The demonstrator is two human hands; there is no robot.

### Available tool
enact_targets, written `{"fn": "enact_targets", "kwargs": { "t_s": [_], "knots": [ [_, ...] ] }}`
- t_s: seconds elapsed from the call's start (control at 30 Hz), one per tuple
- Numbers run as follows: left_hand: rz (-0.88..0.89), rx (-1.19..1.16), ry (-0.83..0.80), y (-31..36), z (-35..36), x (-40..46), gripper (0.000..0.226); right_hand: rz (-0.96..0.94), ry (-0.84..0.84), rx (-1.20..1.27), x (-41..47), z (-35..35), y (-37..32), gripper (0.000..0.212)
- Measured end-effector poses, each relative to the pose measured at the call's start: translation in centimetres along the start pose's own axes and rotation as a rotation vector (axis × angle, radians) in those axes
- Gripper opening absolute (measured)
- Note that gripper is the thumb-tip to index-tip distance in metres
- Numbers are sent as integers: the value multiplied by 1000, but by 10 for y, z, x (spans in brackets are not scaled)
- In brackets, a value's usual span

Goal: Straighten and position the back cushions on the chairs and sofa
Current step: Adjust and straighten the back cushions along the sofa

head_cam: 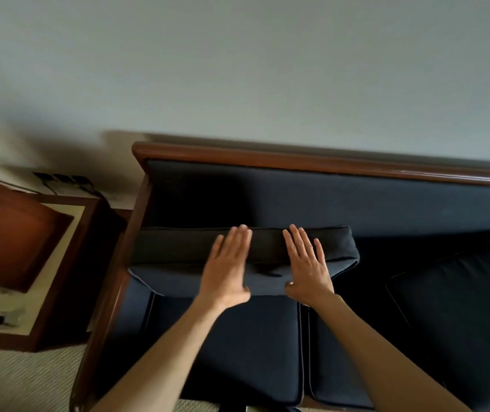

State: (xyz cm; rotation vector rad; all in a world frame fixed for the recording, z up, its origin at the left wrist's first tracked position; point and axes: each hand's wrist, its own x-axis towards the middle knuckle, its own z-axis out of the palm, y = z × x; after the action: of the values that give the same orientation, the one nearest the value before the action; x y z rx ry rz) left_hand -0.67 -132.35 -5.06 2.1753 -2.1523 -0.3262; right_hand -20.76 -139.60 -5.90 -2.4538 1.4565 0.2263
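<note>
A dark navy rectangular fabric back cushion [178, 251] is pressed by the flat, spread left hand [228, 270] and right hand [307, 264] against the wood-framed navy sofa [297, 157] at its left end; seating looks unfinished, and another cushion [461, 292] to the right lies slumped.

One sofa [297, 162], wooden frame. Two hands: left hand [227, 272], right hand [307, 267]. Two back cushions: one [178, 257] at left end, one [461, 307] at right. Two seat cushions: one [238, 352] at left, one [342, 367] just beside. One side table [68, 263] left of sofa. One lampshade [9, 233] above table. One power strip [62, 177] by wall. Few small items on table, too blurred to count.
</note>
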Motion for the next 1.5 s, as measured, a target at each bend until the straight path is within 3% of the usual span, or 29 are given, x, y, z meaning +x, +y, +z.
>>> {"fn": "enact_targets", "kwargs": {
  "t_s": [0.17,0.3,0.37,0.47,0.6,0.83,1.13,1.23,1.43,1.5],
  "knots": [
    [-176,17,46,-89,-1,-30,129,130,23,-3,-11,2,43,128],
    [-299,44,19,-75,-8,-14,123,278,-14,5,1,-12,29,134],
    [-339,69,-51,-63,-17,-1,118,204,-30,-22,12,-14,1,135],
    [-300,132,-129,-58,-19,9,111,44,-29,-99,25,-8,-29,133],
    [-159,157,-90,-75,-20,20,95,-46,-24,-175,48,-19,-29,121],
    [-49,163,-9,-107,-60,61,92,-67,90,-170,81,-50,-32,107],
    [-103,222,-20,-122,-51,90,89,17,33,-189,113,-47,-50,109],
    [-111,257,-14,-130,-37,89,92,5,65,-181,113,-33,-52,108],
    [-155,274,-78,-138,-39,101,104,-9,144,-215,123,-18,-49,127],
    [-170,254,-104,-136,-43,111,112,0,182,-206,125,-15,-45,121]
  ]
}}
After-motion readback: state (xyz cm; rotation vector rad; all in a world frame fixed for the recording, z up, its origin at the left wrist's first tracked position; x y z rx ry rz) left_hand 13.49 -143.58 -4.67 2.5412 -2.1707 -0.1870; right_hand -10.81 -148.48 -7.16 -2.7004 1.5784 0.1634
